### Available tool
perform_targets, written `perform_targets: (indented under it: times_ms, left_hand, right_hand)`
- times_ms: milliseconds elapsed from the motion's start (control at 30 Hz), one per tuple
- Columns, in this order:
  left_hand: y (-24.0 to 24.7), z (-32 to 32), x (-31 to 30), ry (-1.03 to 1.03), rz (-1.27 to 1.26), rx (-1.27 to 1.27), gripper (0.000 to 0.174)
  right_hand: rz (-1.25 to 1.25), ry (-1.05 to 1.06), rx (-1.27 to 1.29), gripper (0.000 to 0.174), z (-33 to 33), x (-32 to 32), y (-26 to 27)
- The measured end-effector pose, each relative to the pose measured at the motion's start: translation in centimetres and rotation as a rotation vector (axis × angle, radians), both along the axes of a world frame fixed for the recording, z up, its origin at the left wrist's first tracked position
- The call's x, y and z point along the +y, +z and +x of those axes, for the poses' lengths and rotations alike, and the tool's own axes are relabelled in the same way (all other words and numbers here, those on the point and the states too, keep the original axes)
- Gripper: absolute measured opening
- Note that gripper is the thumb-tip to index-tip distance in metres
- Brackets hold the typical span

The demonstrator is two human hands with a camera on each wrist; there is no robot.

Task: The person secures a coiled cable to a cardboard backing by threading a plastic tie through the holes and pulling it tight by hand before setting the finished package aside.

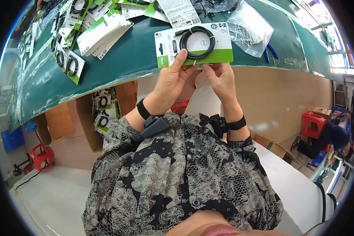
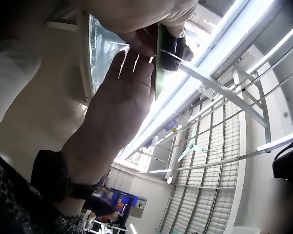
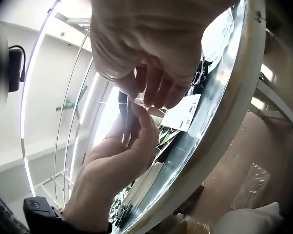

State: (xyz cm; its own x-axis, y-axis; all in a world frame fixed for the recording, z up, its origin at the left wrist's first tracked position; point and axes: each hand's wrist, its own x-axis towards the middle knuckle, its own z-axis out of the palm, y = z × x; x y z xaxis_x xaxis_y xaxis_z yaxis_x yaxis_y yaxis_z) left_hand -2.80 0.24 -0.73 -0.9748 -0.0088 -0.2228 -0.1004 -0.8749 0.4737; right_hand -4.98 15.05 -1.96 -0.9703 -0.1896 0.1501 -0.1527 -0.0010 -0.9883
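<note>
Holding one card (image 1: 222,38) up in both hands, just over the near edge of the desk (image 1: 137,53), not resting on it. A black cable (image 1: 196,56) is coiled on the card's front, with a white twist tie (image 1: 190,30) across the top of the coil.

My left hand (image 1: 171,80) pinches the card's lower left corner, thumb flat on the front, fingers behind. My right hand (image 1: 223,78) sits at the lower edge, fingers curled and bunched behind the card. Its tips are right by a short tie end (image 1: 194,63) poking out below. The right wrist view shows those fingertips meeting my left thumb (image 3: 145,122) around something thin. I can't tell if that's the tie or only the card edge.

Step, as I judge it: fastening the coil to the card from the back, lower tie. The next move calls for a steady left-hand hold and a fine two-finger twist at the back, without bending the card.

Also on the desk: a stack of blank cards (image 1: 102,33) towards the far left, finished carded cables (image 1: 69,63) by the left edge, and a clear bag of ties (image 1: 249,29) on the right.
</note>
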Motion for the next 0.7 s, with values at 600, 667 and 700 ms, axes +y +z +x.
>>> perform_targets:
  times_ms: [600,667,700]
  left_hand:
    - [0.7,1.5,-0.5,0.14,-0.152,0.162,0.03]
    - [2.0,1.7,-2.4,0.295,-1.092,0.655,0.026]
    - [2.7,1.7,-2.9,0.367,-1.561,0.907,0.025]
  right_hand:
    - [0.716,-0.098,1.157,0.025,0.9,0.0,3.8]
    - [0.645,-0.092,1.167,0.022,1.0,0.2,3.0]
    - [0.612,-0.094,1.173,0.021,1.0,0.2,3.0]
